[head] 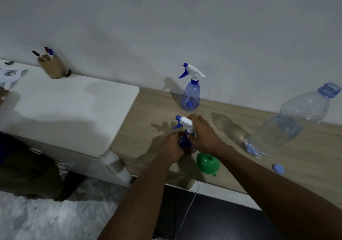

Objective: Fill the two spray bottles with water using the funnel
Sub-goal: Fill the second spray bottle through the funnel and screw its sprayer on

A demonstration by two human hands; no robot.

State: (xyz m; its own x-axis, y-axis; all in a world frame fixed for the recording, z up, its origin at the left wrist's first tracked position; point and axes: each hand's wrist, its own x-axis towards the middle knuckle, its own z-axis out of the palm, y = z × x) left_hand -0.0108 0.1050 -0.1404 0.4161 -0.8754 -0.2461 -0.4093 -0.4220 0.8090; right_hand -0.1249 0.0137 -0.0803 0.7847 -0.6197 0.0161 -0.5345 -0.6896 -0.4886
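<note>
On the wooden table (277,175) stands a blue spray bottle (185,141) with a white and blue trigger head. My left hand (171,148) grips its body, and my right hand (202,135) is curled round its trigger head and neck. A second blue spray bottle (191,95) stands upright farther back by the wall, untouched, with its head on. A green funnel (207,163) lies wide end down just right of my hands, near the table's front edge. To the right stands a large clear water bottle (288,123), uncapped. Its blue cap (278,169) lies in front of it.
A white desk (70,106) adjoins the wooden table on the left and bears a brown pen cup (51,67) and papers. Another person sits at the far left (22,167). A white cable (188,208) hangs below the table's front edge.
</note>
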